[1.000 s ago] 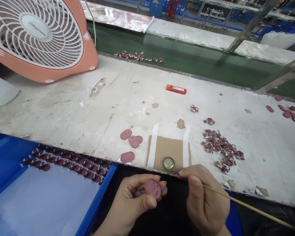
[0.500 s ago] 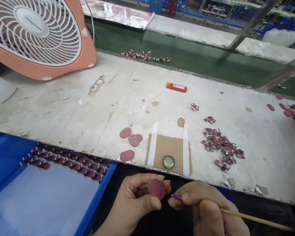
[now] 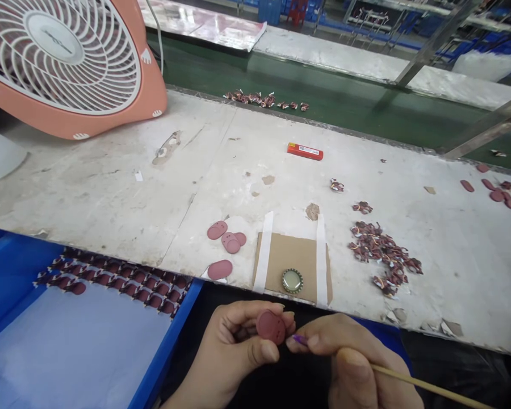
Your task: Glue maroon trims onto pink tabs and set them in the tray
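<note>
My left hand pinches a reddish-brown oval disc with small dark holes between thumb and fingers, above the dark lap area. Close to its right, my right hand grips a thin paintbrush with a pale wooden handle. The brush's purple front part points at the disc; whether its tip touches is hard to see. Just beyond the hands, a bottle cap lies on a cardboard piece taped to the bench. More oval discs lie to the left of the cardboard.
Small brown figures are heaped on the bench at right. A blue tray at lower left holds rows of figures on discs. A red box and an orange fan stand farther back, before a green conveyor belt.
My right hand and the brush have shifted slightly left, toward the disc. Another person's hand has left the right edge, showing another disc there. Figures on the green belt have moved right.
</note>
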